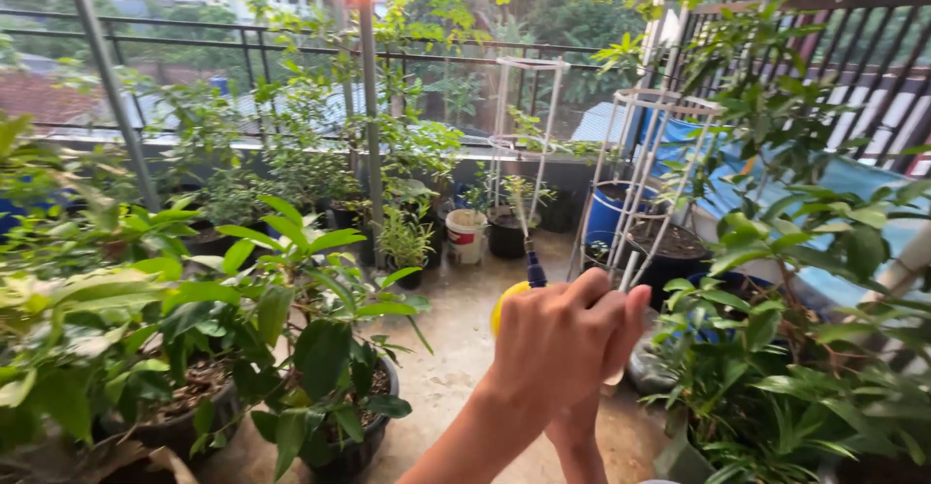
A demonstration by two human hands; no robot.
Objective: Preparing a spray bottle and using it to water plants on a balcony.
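Where railings [194, 43] fence a rooftop terrace, potted plants [320, 348] crowd a mottled concrete floor [456, 348] beside white wire frames [640, 174]. At centre, the left hand [567, 348] wraps a yellow spray bottle [504, 305]; the right hand [582, 435] beneath is mostly hidden, its grip unclear.

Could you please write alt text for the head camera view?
Two hands, the right hand over the left hand, grip a yellow spray bottle with a blue nozzle on a balcony crowded with potted plants. White plant cages and a railing stand behind.
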